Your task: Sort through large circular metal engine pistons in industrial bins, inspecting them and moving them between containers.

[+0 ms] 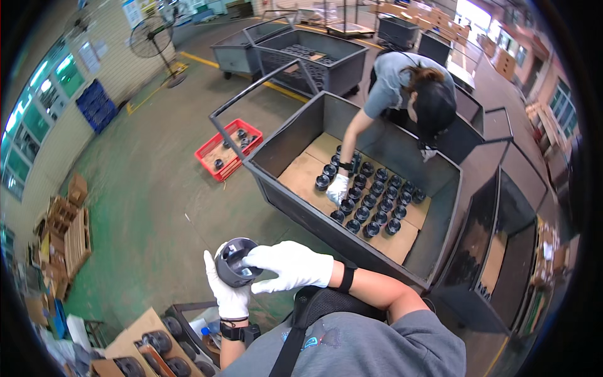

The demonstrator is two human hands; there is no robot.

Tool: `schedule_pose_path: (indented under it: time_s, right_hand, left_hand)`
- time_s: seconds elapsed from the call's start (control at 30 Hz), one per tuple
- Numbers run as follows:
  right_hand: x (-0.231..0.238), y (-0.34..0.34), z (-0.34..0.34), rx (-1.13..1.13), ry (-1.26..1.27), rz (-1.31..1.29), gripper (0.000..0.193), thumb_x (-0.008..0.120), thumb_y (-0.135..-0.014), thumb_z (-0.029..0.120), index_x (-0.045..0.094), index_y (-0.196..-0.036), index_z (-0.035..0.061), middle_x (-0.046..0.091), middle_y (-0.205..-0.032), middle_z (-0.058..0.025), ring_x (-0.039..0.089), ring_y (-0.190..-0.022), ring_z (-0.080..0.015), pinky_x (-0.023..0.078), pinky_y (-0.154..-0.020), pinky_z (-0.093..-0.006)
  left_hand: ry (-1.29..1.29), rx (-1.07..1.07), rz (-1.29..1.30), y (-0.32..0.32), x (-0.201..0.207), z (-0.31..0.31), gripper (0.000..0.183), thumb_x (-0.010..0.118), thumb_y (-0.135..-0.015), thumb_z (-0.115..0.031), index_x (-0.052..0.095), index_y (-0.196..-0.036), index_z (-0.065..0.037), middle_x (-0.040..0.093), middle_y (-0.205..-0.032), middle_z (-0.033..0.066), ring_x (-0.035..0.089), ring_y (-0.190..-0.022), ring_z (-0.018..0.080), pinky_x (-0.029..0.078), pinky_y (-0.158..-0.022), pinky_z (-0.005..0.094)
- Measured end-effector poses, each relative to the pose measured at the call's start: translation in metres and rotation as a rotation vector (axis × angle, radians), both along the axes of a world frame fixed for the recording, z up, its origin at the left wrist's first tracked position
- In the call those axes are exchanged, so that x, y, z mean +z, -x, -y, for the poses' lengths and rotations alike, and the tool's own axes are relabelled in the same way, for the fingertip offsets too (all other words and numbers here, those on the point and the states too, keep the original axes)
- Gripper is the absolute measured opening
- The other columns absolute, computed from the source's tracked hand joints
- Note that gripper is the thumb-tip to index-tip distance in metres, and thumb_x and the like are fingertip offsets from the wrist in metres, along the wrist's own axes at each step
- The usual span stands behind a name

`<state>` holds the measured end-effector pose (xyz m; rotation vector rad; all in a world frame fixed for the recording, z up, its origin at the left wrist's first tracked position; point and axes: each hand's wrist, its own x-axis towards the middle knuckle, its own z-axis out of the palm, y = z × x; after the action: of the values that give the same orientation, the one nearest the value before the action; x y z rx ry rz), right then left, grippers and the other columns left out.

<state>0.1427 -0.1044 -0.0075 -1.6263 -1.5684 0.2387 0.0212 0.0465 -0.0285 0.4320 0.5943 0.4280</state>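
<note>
One dark, cup-shaped part (229, 273) is up in front of me, above the floor, with its open end tipped upward so I can see into the hollow. It sits in my left hand (228, 298), whose white-gloved fingers and thumb are closed around its outer wall from the left and from below. My right hand (294, 266), also gloved, comes across from the right side; its fingertips are over the mouth of the part, at the near right of the opening. I can't tell whether those fingers grip anything inside. My two hands are close together, with the part between them.

Just beyond, well within view, stands a grey metal cart (314, 224), lined with cardboard (397, 246). Rows of similar dark parts (371, 230) stand on that lining. A co-worker (402, 88) leans over the cart's far side, one gloved hand (338, 190) down among them.

Left of the cart, a red crate (209, 168) on the floor (151, 188) holds a few more dark pieces. At my lower left, larger round dark parts (160, 341) lie beside cardboard. Farther off, a standing fan (151, 36) and a blue pallet (97, 105) are near the wall.
</note>
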Motion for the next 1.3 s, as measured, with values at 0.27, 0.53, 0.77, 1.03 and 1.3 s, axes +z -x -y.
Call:
schedule_pose_path:
  time_s: [0.27,0.53,0.77,1.03,1.3]
  right_hand:
    - [-0.019,-0.035,-0.021,-0.006,0.218,-0.381,0.053,0.064,-0.091,0.05,0.061,-0.12,0.0054,0.065,-0.107,-0.0191,0.064,-0.09,-0.0399,0.051,-0.082,-0.045]
    - [-0.045,-0.122,-0.057,0.069,0.24,-0.712,0.052,0.069,-0.09,0.044,0.061,-0.116,-0.001,0.065,-0.101,-0.0159,0.067,-0.079,-0.0237,0.054,-0.071,-0.0379]
    - [-0.068,-0.214,-0.083,-0.231,0.004,-0.925,0.037,0.072,-0.09,0.04,0.065,-0.095,0.0038,0.066,-0.08,-0.0075,0.064,-0.067,-0.0155,0.052,-0.065,-0.0316]
    - [-0.104,-0.288,-0.088,-0.462,0.235,-1.022,0.047,0.066,-0.092,0.052,0.065,-0.085,0.0058,0.063,-0.067,-0.0068,0.06,-0.059,-0.0164,0.048,-0.059,-0.032]
    - [-0.133,-0.323,-0.09,-0.491,0.361,-1.053,0.03,0.055,-0.102,0.034,0.067,-0.11,0.0076,0.061,-0.095,-0.01,0.06,-0.082,-0.02,0.05,-0.073,-0.035]
  left_hand:
    - [-0.058,-0.063,-0.11,-0.035,0.006,-0.002,0.069,0.06,-0.088,-0.066,0.061,-0.125,-0.007,0.066,-0.118,0.0097,0.066,-0.102,0.0256,0.056,-0.086,0.0404]
    - [-0.168,-0.129,-0.117,-0.093,-0.002,-0.029,0.077,0.055,-0.09,-0.067,0.051,-0.137,-0.006,0.055,-0.134,0.0157,0.056,-0.118,0.0321,0.05,-0.094,0.0533]
    - [-0.284,-0.05,-0.335,-0.149,-0.018,-0.054,0.063,0.057,-0.096,-0.054,0.051,-0.135,-0.004,0.055,-0.128,0.0155,0.06,-0.109,0.0293,0.054,-0.091,0.0471]
    - [-0.626,-0.44,-0.32,-0.154,-0.04,-0.073,0.041,0.049,-0.102,-0.017,0.05,-0.139,0.002,0.064,-0.126,0.0154,0.065,-0.109,0.0223,0.054,-0.095,0.0369]
    - [-1.518,-1.351,-0.618,-0.223,-0.02,-0.113,0.061,0.059,-0.093,-0.051,0.057,-0.136,-0.007,0.058,-0.137,0.0196,0.052,-0.128,0.0359,0.041,-0.109,0.0434]
